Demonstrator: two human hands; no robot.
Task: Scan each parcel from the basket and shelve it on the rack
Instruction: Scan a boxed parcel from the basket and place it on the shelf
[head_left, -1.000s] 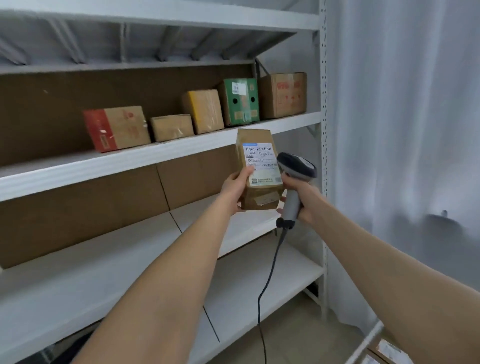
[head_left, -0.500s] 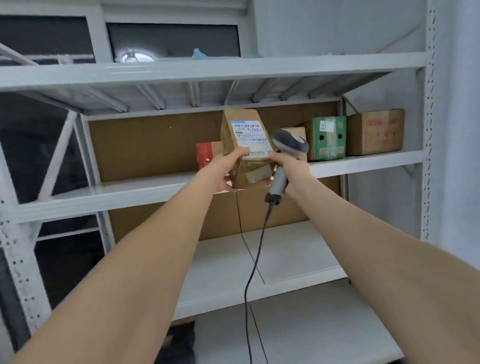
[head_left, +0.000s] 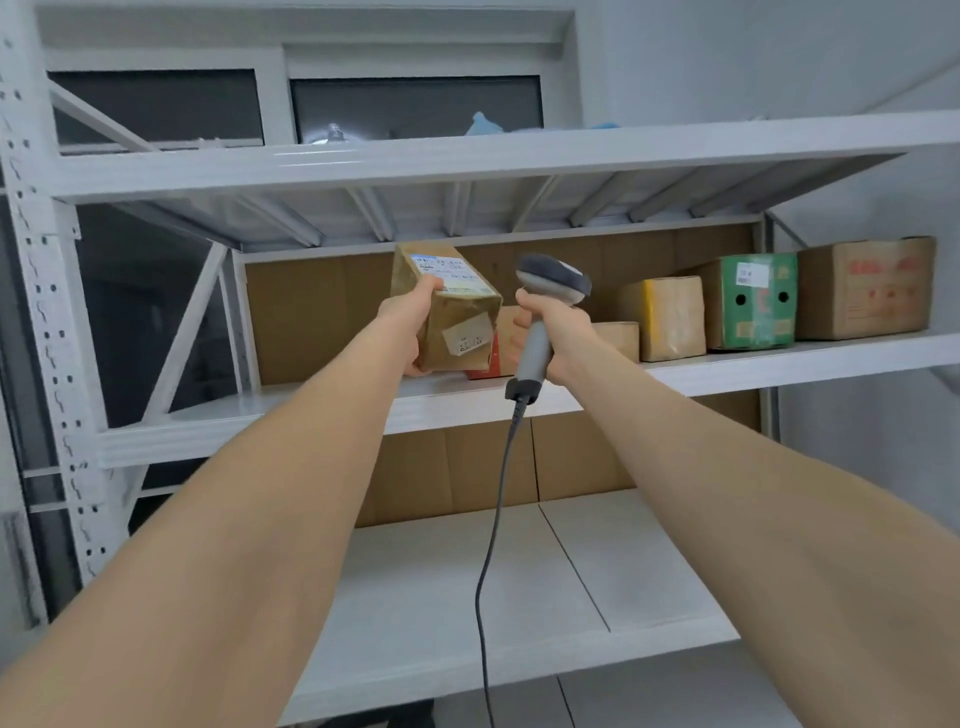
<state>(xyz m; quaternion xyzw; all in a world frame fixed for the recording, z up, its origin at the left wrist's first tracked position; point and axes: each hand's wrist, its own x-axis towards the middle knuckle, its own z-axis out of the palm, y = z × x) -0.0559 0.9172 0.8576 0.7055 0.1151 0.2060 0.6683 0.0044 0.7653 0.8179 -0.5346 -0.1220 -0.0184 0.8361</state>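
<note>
1. While both arms reach up toward the rack (head_left: 311, 161), the left hand (head_left: 410, 325) grips the parcel (head_left: 452, 306). The thumb is hooked over its upper face beside the printed label, and the fingers are curled under its lower left side.
2. That parcel is a brown carton, tilted with its top leaning away. It is held at the front edge of the middle shelf (head_left: 779, 364), roughly midway along. Whether its base touches the shelf I cannot tell.
3. The right hand (head_left: 558, 332) is wrapped tight round the grey handle of the scanner (head_left: 535, 345). The scanner stands head up, just right of the parcel and apart from it.
4. One dark cable (head_left: 491, 519) hangs from the foot of the handle, down between the two forearms.
5. Count in the hands: one parcel and one scanner.
6. Count on the middle shelf: five boxes.
   - a red box (head_left: 485, 364), mostly hidden behind the parcel
   - a small brown box (head_left: 618, 338), behind the right wrist
   - a yellow-taped box (head_left: 670, 317)
   - a green box (head_left: 756, 301) with two round holes
   - a large brown carton (head_left: 865, 286) nearest the shelf's right end
</note>
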